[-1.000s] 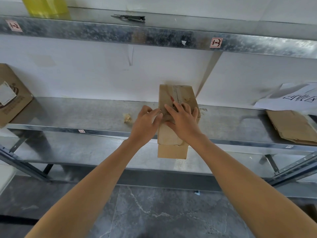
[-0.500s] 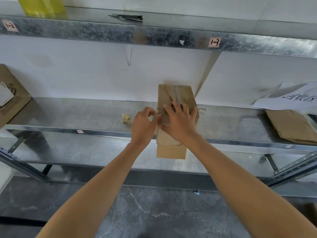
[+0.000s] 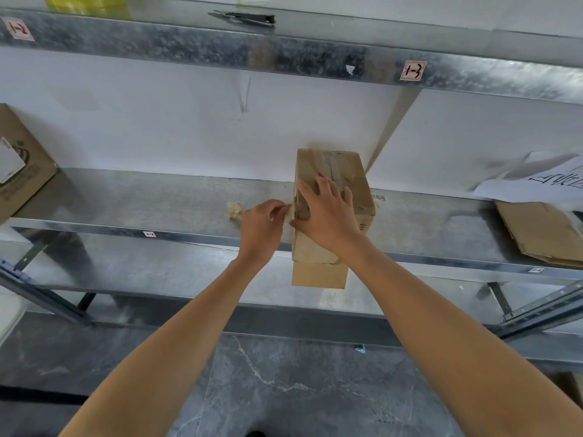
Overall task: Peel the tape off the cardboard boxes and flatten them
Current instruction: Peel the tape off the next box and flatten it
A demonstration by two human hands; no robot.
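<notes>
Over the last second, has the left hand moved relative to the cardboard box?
Yes. The left hand drew slightly left, off the cardboard box's edge, towards the crumpled scrap on the shelf.

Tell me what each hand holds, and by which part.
The left hand pinches the free end of a clear tape strip beside the brown cardboard box; the right hand only presses flat on its top.

Small brown cardboard box (image 3: 345,165) — closed and elongated — lay lengthwise at the frame's centre, its near end pointing down-frame. A pale tape strip (image 3: 288,211), barely discernible, stretched leftward off the box's left edge. Flattened cardboard (image 3: 542,234) lay at right; another box (image 3: 22,184) sat tilted at far left.
</notes>
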